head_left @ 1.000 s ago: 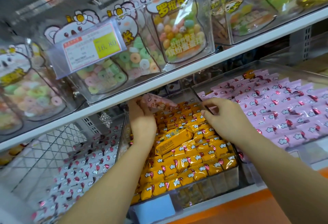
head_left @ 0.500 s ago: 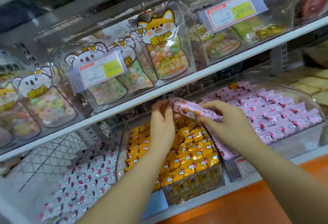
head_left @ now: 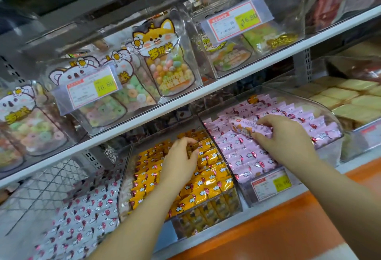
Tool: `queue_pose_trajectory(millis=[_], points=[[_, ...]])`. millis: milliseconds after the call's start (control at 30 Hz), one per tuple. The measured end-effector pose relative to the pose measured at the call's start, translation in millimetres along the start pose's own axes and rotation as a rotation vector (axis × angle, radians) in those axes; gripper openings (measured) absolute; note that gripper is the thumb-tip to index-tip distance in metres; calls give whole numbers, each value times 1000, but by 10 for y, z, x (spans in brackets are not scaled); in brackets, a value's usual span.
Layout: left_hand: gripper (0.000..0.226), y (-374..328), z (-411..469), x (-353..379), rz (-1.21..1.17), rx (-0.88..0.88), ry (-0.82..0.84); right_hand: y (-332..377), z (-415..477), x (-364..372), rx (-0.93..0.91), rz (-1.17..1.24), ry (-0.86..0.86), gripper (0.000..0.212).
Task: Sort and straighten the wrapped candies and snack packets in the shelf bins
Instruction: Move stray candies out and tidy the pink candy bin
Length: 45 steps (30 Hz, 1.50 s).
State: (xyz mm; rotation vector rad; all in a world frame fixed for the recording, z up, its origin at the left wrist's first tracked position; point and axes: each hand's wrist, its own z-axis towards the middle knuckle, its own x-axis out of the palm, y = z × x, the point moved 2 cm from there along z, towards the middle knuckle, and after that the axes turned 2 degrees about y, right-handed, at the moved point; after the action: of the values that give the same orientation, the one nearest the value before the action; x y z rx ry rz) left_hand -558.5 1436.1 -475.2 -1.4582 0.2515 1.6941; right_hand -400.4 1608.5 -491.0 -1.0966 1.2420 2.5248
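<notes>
The left hand (head_left: pixel 181 162) hangs over the back half of the yellow bin (head_left: pixel 208 216). Its fingers are bent, with the tips down among the yellow candies (head_left: pixel 208 179). I cannot tell whether that grip pinches one; it is probably there to square the rows.

Further right and back, the right hand (head_left: pixel 286 138) pinches a long pink packet (head_left: pixel 250 128), thumb on its near edge and fingers on the far edge, the grip pressed on its right end. The packet juts leftward from the grip and lies aslant, on or just above the pink candies (head_left: pixel 243 152), mid-way along the pink bin (head_left: pixel 327 113). Its colour matches that bin, so it is likely held flat for laying down there.
</notes>
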Motion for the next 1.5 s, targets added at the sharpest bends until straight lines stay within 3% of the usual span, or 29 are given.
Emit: queue_pose_trajectory(millis=[267, 467, 700, 900, 1033, 1367, 1500], points=[[38, 59, 58, -102, 75, -1, 97, 228, 13, 6, -93, -67, -125, 31], [48, 204, 46, -230, 47, -24, 177, 553, -16, 234, -141, 54, 18, 29], [47, 425, 12, -246, 56, -28, 287, 778, -16, 418, -135, 155, 60, 30], [45, 503, 165, -366, -145, -85, 18, 797, 38, 626, -122, 116, 259, 32], [46, 592, 373, -350, -240, -145, -98, 804, 89, 686, -108, 94, 302, 34], [37, 596, 718, -106, -201, -114, -190, 808, 185, 767, -91, 102, 275, 33], [43, 609, 766, 51, -159, -163, -134, 803, 185, 769, -102, 113, 275, 33]])
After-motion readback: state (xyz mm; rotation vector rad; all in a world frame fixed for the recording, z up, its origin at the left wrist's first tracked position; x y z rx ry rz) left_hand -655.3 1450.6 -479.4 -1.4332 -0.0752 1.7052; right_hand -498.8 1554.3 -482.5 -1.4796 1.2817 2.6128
